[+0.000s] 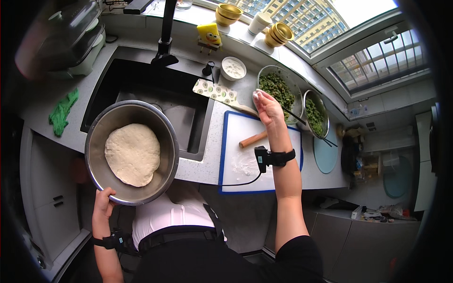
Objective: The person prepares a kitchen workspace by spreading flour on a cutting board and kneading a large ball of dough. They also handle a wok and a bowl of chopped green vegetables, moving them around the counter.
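My left hand (105,202) grips the near rim of a large stainless steel bowl (167,148), its thumb over the edge. Inside the bowl lies a big round lump of pale dough (132,154). My right hand (268,106) is raised over the counter, its fingertips drawn together and white as if with flour; whether they pinch anything is too small to tell. Beneath and beside that forearm is a white cutting board (239,127) with a blue edge, bearing a wooden rolling pin (252,139) and scattered flour (244,167). A small white bowl of flour (233,68) stands farther back.
A glass bowl of chopped green filling (276,83) and a metal bowl of greens (314,115) stand right, with chopsticks. A patterned spatula or scraper (216,92) lies by the black sink (189,154). The faucet (165,49) rises behind; a green cloth (63,113) lies left.
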Motion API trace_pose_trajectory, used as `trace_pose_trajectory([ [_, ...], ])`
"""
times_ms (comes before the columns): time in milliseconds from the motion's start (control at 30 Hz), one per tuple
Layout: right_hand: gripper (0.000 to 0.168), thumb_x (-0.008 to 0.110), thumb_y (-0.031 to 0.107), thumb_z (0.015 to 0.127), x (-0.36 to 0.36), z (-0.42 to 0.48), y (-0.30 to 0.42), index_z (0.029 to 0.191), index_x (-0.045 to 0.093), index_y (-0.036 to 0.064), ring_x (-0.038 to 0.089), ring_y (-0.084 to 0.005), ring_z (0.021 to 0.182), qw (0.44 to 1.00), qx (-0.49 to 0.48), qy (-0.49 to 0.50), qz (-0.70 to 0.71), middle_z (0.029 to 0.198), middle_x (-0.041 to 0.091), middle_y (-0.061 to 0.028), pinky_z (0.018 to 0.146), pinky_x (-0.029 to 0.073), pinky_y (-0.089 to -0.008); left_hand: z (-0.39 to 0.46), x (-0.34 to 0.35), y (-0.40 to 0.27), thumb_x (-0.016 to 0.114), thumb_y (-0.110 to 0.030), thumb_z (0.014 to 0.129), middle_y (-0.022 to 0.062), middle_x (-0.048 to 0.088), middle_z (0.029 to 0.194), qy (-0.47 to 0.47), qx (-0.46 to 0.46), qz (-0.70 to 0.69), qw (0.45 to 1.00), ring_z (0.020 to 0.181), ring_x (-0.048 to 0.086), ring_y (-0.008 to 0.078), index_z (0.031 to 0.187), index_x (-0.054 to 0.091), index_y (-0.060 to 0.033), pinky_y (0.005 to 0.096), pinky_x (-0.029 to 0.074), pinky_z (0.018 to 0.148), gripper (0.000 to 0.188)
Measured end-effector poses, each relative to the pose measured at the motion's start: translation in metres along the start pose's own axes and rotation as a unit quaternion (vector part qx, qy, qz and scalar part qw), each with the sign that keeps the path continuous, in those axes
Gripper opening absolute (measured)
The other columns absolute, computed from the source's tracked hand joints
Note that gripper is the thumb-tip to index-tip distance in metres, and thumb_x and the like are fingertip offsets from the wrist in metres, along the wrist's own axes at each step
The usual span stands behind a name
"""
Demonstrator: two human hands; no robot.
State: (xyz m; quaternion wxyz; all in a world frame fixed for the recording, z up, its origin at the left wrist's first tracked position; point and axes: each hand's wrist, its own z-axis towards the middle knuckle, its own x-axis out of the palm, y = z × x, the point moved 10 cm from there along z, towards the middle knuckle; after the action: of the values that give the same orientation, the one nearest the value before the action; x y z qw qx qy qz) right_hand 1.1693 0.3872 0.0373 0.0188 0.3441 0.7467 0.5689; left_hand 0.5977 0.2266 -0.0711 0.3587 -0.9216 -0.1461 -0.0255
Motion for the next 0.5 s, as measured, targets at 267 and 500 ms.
trace_pose_trajectory([
  [267,0.013,0.059,-0.003,0.076,-0.187,-0.078,0.02,0.088,0.061,-0.005,0.06,-0.016,0.07,0.953,-0.091,-0.172,-0.231,0.082,0.062,-0.0093,0.067,0.052,-0.0249,-0.001,0.008,-0.007,0.049,-0.003,0.063,0.0105,0.057,0.076,0.011,0.019,0.004,1.0,0.064,0.058,0.023,0.09,0.053,0.0034,0.0372,0.05,0.052,0.028],
  [500,0.031,0.062,0.006,0.066,-0.21,-0.054,-0.011,0.096,0.063,0.007,0.059,-0.0194,0.083,0.769,-0.147,-0.128,-0.609,0.089,0.063,-0.0086,0.079,0.045,-0.0312,0.001,0.007,-0.007,0.048,-0.003,0.063,0.0113,0.058,0.078,0.017,0.018,0.001,1.0,0.065,0.059,0.0246,0.093,0.052,0.003,0.0392,0.052,0.054,0.031],
])
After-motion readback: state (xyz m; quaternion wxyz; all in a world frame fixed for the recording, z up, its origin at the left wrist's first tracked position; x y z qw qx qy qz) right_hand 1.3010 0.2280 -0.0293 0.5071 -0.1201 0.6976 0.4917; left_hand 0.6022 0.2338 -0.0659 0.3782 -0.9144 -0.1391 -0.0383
